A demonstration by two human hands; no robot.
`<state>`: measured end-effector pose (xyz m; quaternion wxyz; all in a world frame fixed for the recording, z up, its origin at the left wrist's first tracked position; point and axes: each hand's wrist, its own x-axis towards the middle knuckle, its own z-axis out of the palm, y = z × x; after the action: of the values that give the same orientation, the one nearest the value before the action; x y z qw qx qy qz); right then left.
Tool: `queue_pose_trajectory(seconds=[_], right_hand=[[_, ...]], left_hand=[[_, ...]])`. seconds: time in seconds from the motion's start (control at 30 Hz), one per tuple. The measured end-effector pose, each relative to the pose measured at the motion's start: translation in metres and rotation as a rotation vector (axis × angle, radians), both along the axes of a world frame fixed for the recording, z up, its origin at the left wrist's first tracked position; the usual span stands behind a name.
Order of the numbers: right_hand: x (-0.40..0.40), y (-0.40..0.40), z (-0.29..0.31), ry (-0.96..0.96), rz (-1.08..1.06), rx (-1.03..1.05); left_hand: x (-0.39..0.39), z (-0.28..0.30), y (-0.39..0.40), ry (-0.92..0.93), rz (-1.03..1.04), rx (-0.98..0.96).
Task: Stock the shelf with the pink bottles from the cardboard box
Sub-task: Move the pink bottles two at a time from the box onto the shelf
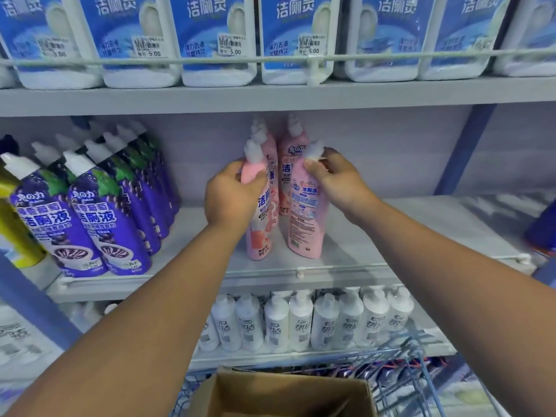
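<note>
Currently two pink bottles are gripped at once, one per hand, both on the middle shelf (391, 236). Left hand (231, 194) is clenched round the neck of the left bottle (260, 224); right hand (337, 182) has its fingers (313, 165) pinched on the neck of the right bottle (305, 218), just under the white cap. Both bases appear seated on the shelf, bodies tilted slightly toward each other, so final alignment is judged to be in hand. Neck grips are likely chosen for easy twisting and upright setting in front of the back pink bottles (287, 164).

Right bottle is turned back-label out: a barcode and small print are seen, with 洁厕液 legible. A turn to face front is probably still needed. Left bottle shows 洁 and "99.9%" near the base.

Box (285, 395) is seen open below, in a wire cart (421, 371); contents cannot be made out.

Purple bottles (87, 224) at left are marked 洁厕液. Blue-label packs (216, 40) above are marked 洁厕灵, tagged 5.00. White bottles (301, 323) below are too blurred to read.
</note>
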<state>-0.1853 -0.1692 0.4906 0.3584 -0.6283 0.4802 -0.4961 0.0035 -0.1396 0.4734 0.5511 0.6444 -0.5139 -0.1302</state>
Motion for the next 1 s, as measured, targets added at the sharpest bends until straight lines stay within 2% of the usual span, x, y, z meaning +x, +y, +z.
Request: queue_pose_trajectory(seconds=[0.1, 0.17, 0.3, 0.37, 0.53, 0.6, 0.67, 0.77, 0.87, 1.0], right_hand=[[-0.002, 0.006, -0.016, 0.036, 0.07, -0.017], [-0.008, 0.007, -0.03, 0.024, 0.121, 0.036], [-0.02, 0.011, -0.06, 0.139, 0.177, 0.183], [-0.022, 0.013, -0.07, 0.188, 0.177, 0.181], [-0.002, 0.021, -0.078, 0.251, -0.077, 0.042], [0.01, 0.024, -0.085, 0.262, -0.178, -0.021], [0.015, 0.024, -0.087, 0.255, -0.203, 0.03], [0.009, 0.018, -0.087, 0.271, -0.064, 0.041], [-0.003, 0.013, -0.088, 0.161, 0.139, 0.116], [-0.007, 0.007, -0.093, 0.083, 0.228, 0.165]], left_hand=[[0.006, -0.004, -0.004, -0.024, -0.047, 0.007], [0.014, -0.011, -0.006, -0.044, -0.072, 0.079], [0.023, -0.036, 0.001, 0.12, -0.305, 0.289], [0.027, -0.046, 0.005, 0.094, -0.389, 0.317], [0.029, -0.054, 0.009, 0.006, -0.471, 0.242], [0.022, -0.058, 0.009, 0.002, -0.445, 0.193], [0.016, -0.065, 0.007, -0.021, -0.375, 0.156], [0.015, -0.071, 0.002, 0.013, -0.344, 0.178], [0.018, -0.073, 0.001, 0.08, -0.406, 0.222], [0.008, -0.071, 0.001, 0.102, -0.423, 0.224]])
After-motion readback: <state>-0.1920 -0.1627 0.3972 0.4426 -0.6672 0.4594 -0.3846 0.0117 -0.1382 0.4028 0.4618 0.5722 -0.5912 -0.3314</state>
